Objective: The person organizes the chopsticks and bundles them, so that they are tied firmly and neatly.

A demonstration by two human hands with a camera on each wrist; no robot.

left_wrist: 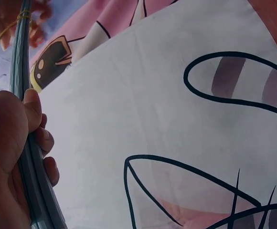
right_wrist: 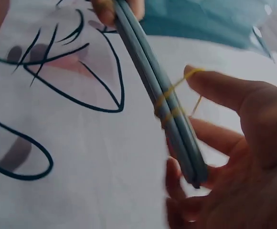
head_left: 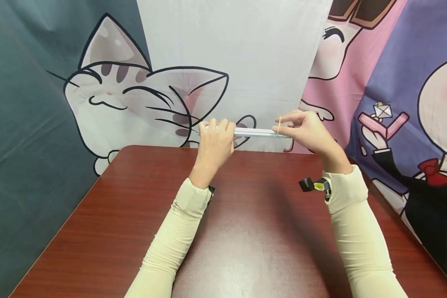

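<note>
A slim bundle of grey-white rods (head_left: pixel 255 132) is held level above the table's far edge. My left hand (head_left: pixel 216 140) grips its left part, the thumb lying along the rods (left_wrist: pixel 20 62) in the left wrist view. Near the other end, a thin yellow rubber band (right_wrist: pixel 179 86) wraps round the rods (right_wrist: pixel 141 52). My right hand (head_left: pixel 313 132) holds a loop of this band (head_left: pixel 279 124) stretched out, hooked over the thumb tip (right_wrist: pixel 192 76). The right fingers curve beside and behind the rod end; their exact hold on the band is partly hidden.
Below both hands lies a reddish-brown tabletop (head_left: pixel 164 207). Behind it hangs a printed cloth (head_left: pixel 238 37) with cartoon cats and figures. A small black wrist device (head_left: pixel 313 185) sits at the right cuff and sticks out toward the left.
</note>
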